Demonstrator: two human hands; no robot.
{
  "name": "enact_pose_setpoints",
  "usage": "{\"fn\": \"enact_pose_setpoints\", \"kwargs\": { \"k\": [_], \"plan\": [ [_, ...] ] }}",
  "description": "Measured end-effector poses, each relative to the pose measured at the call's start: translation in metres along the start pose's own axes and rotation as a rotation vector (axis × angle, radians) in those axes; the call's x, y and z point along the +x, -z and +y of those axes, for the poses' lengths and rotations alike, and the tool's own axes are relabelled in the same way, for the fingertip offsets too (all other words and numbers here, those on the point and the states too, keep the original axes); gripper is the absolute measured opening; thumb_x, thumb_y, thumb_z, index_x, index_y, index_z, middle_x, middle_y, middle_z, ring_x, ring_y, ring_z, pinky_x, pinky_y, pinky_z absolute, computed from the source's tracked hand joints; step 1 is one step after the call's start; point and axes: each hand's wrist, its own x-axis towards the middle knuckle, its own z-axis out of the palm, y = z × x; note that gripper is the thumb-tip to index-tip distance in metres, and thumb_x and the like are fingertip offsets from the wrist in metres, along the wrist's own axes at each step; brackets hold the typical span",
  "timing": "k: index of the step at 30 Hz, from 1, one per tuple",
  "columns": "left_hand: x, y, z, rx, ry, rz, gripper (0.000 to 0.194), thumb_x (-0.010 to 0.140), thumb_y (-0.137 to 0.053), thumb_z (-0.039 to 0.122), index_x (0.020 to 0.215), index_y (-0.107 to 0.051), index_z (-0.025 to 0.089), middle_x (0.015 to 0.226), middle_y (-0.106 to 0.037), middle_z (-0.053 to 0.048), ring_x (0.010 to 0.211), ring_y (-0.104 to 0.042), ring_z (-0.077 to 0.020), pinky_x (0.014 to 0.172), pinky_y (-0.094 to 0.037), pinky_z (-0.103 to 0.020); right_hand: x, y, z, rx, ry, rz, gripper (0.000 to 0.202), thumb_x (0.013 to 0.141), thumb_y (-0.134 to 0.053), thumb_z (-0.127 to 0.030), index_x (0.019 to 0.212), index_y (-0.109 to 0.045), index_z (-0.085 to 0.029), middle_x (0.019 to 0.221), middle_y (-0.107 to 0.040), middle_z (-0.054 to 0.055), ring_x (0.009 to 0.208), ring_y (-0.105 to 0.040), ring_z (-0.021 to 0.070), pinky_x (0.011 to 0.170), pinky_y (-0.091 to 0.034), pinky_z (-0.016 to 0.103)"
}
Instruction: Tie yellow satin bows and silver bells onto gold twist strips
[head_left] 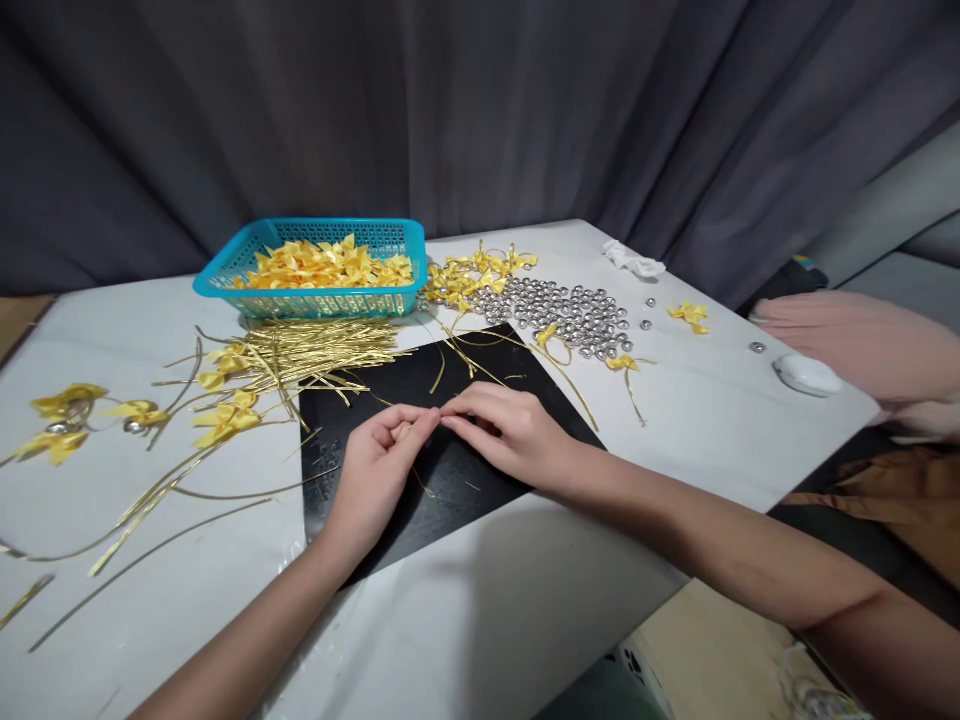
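My left hand (386, 455) and my right hand (517, 425) meet above a black mat (442, 515). Both are closed, thumb and forefinger pinched together, tip to tip. A thin gold cord (426, 487) shows just below the fingers, and it seems to run into the pinch; the fingertips hide the rest. Behind my left hand lies a loose pile of gold cords (330, 350), partly over the mat's edge. Yellow ribbon bows (229, 418) rest by that pile, some tied with cord.
A blue basket (307, 293) filled with yellow ribbon bows stands at the back. Small silver bells (570, 310) spread right of it, beside more bows (480, 272). A white dish (808, 375) and crumpled white tissue (634, 260) sit toward the right. Grey curtain (480, 110) hangs behind the table.
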Motion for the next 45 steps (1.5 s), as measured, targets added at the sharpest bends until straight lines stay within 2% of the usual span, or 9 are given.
{"fn": "enact_pose_setpoints", "kwargs": {
  "k": [5, 10, 20, 30, 39, 45],
  "plan": [
    [-0.0006, 0.0005, 0.0014, 0.001, 0.005, -0.012, 0.026, 0.07, -0.068, 0.041, 0.07, -0.067, 0.015, 0.048, -0.044, 0.007, 0.045, -0.026, -0.0061, 0.042, -0.018, -0.021, 0.0007, 0.0022, -0.0027, -0.079, -0.017, -0.061, 0.013, 0.091, -0.044, -0.016, 0.091, -0.056, -0.014, 0.084, -0.062, 0.007, 0.076, -0.058, 0.0143, 0.068, -0.048, 0.026],
    [-0.0011, -0.0005, 0.0016, 0.012, 0.008, 0.001, 0.025, 0.07, -0.068, 0.04, 0.069, -0.067, 0.015, 0.045, -0.038, 0.008, 0.044, -0.023, -0.0063, 0.042, -0.017, -0.022, 0.0017, 0.0019, -0.0027, -0.001, -0.06, -0.043, 0.01, 0.09, -0.045, -0.015, 0.088, -0.055, -0.015, 0.082, -0.06, 0.005, 0.072, -0.056, 0.0124, 0.065, -0.045, 0.024],
    [0.0003, 0.0003, -0.0005, -0.006, 0.016, 0.004, 0.027, 0.069, -0.069, 0.041, 0.069, -0.066, 0.014, 0.047, -0.038, 0.008, 0.044, -0.023, -0.0058, 0.043, -0.018, -0.022, 0.0041, 0.0035, -0.0032, 0.044, -0.099, -0.014, 0.01, 0.086, -0.046, -0.013, 0.08, -0.052, -0.016, 0.071, -0.053, 0.001, 0.06, -0.046, 0.01, 0.055, -0.039, 0.022],
    [-0.0001, 0.0004, 0.0001, -0.026, 0.018, -0.003, 0.025, 0.071, -0.069, 0.04, 0.071, -0.066, 0.015, 0.047, -0.037, 0.008, 0.045, -0.023, -0.0062, 0.043, -0.018, -0.022, 0.0036, 0.0052, -0.0048, 0.084, -0.104, 0.009, 0.005, 0.082, -0.05, -0.01, 0.08, -0.052, -0.015, 0.074, -0.052, 0.0, 0.047, -0.038, 0.0044, 0.048, -0.036, 0.019],
    [0.0, 0.0007, -0.0019, 0.006, -0.009, -0.031, 0.025, 0.074, -0.065, 0.039, 0.074, -0.065, 0.014, 0.05, -0.038, 0.008, 0.046, -0.023, -0.006, 0.042, -0.016, -0.021, 0.0025, 0.0025, -0.0024, 0.058, 0.0, 0.021, 0.004, 0.085, -0.052, -0.011, 0.084, -0.056, -0.013, 0.074, -0.055, 0.002, 0.057, -0.045, 0.0073, 0.053, -0.039, 0.019],
    [-0.0002, 0.0001, -0.0002, 0.022, -0.012, -0.04, 0.025, 0.075, -0.065, 0.038, 0.075, -0.065, 0.013, 0.049, -0.039, 0.008, 0.047, -0.023, -0.0058, 0.042, -0.015, -0.021, 0.0013, 0.0019, 0.001, 0.004, 0.011, -0.012, 0.007, 0.089, -0.051, -0.014, 0.088, -0.057, -0.013, 0.08, -0.06, 0.005, 0.07, -0.054, 0.0106, 0.064, -0.045, 0.021]
  ]
}}
